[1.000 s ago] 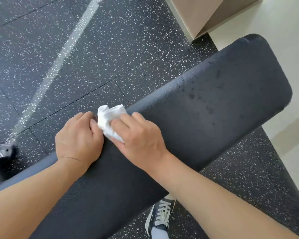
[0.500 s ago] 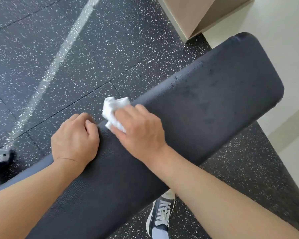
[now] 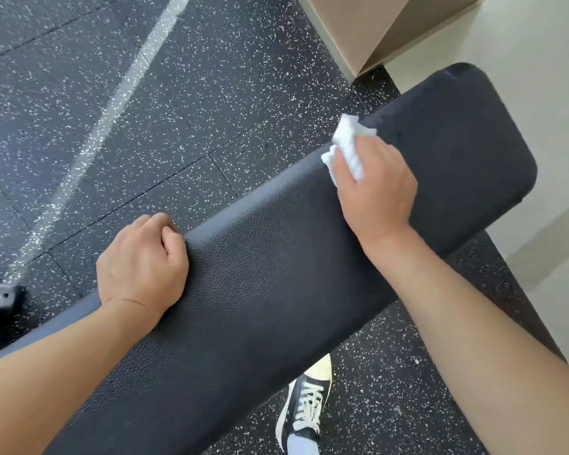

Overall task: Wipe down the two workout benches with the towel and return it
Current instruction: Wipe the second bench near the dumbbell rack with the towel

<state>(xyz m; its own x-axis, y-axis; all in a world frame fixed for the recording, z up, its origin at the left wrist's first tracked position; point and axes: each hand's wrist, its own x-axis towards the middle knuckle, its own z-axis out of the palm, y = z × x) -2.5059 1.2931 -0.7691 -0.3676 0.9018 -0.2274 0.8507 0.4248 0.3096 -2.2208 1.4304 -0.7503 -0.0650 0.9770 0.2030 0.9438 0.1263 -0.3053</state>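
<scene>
A black padded workout bench [image 3: 276,274] runs diagonally from lower left to upper right. My right hand [image 3: 378,192] holds a crumpled white towel [image 3: 350,142] and presses it onto the bench's far edge, toward its upper right end. My left hand [image 3: 142,264] rests on the same far edge near the middle, its fingers curled over the rim. Only one bench is in view.
Black speckled rubber floor [image 3: 145,110] with a pale stripe lies beyond the bench. A tan box [image 3: 375,24] stands at the top right beside a light floor [image 3: 523,60]. My black and white shoe [image 3: 306,408] shows under the bench. A dark metal part [image 3: 0,297] sits at the left edge.
My right hand has slid the towel along the bench's far edge toward the upper right end, away from my left hand. The left hand has stayed on the edge.
</scene>
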